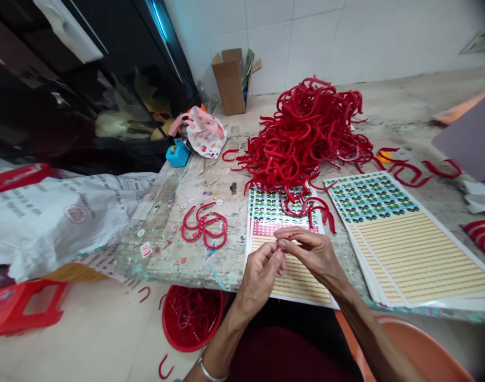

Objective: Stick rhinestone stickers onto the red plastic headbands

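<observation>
My left hand (pixel 262 273) and my right hand (pixel 312 253) meet above a printed sheet (pixel 302 276) near the table's front edge. Both are closed, fingertips pinched together around a small red piece (pixel 281 247). The fingers hide most of it, so its full shape does not show. The sheet under my hands has rows of green and blue round prints, a pink band and yellow striped rows. Just beyond lies a large heap of curved red strips (pixel 306 138), some of them spilling onto the sheet. A small group of U-shaped red strips (pixel 205 228) rests left of my hands.
A stack of similar sheets (pixel 417 249) lies to the right. On the floor, a red basin (pixel 192 318) holds more red strips. Farther back are a cardboard box (pixel 230 85), a blue container (pixel 178 154) and a patterned bag (pixel 206 132). An orange stool (pixel 413 350) is at lower right.
</observation>
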Action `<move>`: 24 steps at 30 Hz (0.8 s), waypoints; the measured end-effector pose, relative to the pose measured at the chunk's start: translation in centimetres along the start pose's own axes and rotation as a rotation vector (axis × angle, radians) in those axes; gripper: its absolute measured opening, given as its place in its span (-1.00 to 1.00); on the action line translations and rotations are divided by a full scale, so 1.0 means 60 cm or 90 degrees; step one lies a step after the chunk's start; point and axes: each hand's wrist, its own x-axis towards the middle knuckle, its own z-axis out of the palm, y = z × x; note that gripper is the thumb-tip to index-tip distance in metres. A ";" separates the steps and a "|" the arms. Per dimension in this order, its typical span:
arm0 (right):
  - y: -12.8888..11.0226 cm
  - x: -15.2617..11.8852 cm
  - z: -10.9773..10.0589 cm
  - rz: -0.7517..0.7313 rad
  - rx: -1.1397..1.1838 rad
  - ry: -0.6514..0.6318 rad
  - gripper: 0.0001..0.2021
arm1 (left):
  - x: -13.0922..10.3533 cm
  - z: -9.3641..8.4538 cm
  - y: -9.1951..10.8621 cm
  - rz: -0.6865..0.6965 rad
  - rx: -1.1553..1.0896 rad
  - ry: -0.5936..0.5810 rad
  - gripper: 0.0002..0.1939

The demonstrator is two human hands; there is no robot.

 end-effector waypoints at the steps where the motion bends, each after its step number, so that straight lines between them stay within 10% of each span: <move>1: 0.001 -0.001 0.000 0.015 -0.004 0.002 -0.88 | 0.000 0.000 -0.001 -0.003 0.001 0.008 -0.76; 24: 0.014 -0.013 -0.018 0.163 0.104 -0.091 -0.41 | -0.010 -0.005 -0.013 0.020 0.009 -0.038 -0.85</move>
